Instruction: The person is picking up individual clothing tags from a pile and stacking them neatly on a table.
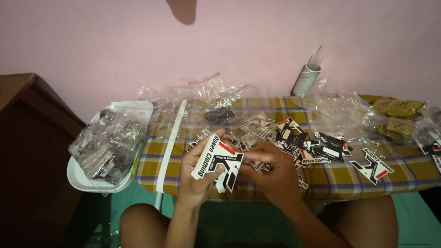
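Head view: left hand [195, 172] grips white letter-shaped tag [218, 164], right hand [271, 172] touching.

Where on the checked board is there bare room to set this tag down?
Bare cloth lies right of the lone tag, and more between the white strap and your left hand. The tag pile behind the right hand is crowded.

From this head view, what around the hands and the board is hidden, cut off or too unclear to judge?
- Right hand: fingertips hidden behind the die-cut tag that the left hand holds; what they pinch is unclear.
- Clear bag on the white tray: glare hides its contents.
- Tags at the right edge: cut off by the frame.
- Dark bundle under plastic: too small to identify.
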